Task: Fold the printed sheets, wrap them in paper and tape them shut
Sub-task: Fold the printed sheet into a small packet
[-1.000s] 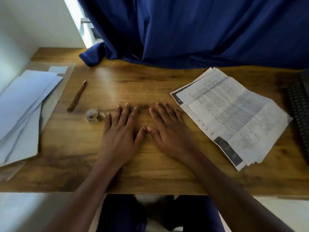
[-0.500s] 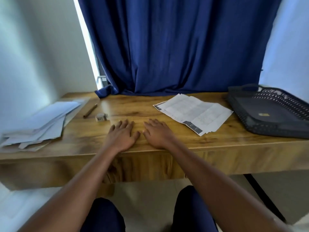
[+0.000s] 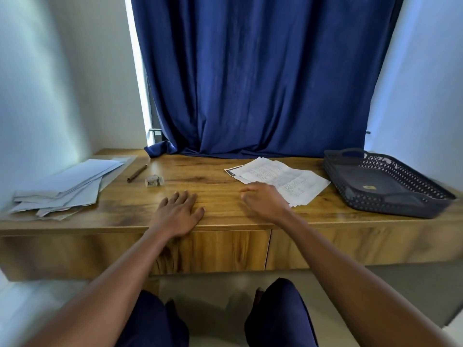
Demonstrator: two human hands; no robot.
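Observation:
A stack of printed sheets (image 3: 288,180) lies on the wooden desk (image 3: 215,179), right of centre. My right hand (image 3: 263,200) hovers at the stack's near-left corner with loosely curled fingers and holds nothing. Flat on the desk near its front edge rests my left hand (image 3: 179,211), fingers spread. A pile of plain pale sheets (image 3: 67,187) lies at the desk's left end. A small roll of tape (image 3: 152,180) sits between that pile and my left hand.
A brown pen (image 3: 137,173) lies beyond the tape roll. A dark perforated plastic tray (image 3: 385,186) stands at the desk's right end. A blue curtain (image 3: 255,78) hangs behind the desk and drapes onto its back edge. White walls close in left and right.
The view has pulled back and up from the desk. My right hand has left the spot beside my left and moved right to the printed sheets, its fingers now curled.

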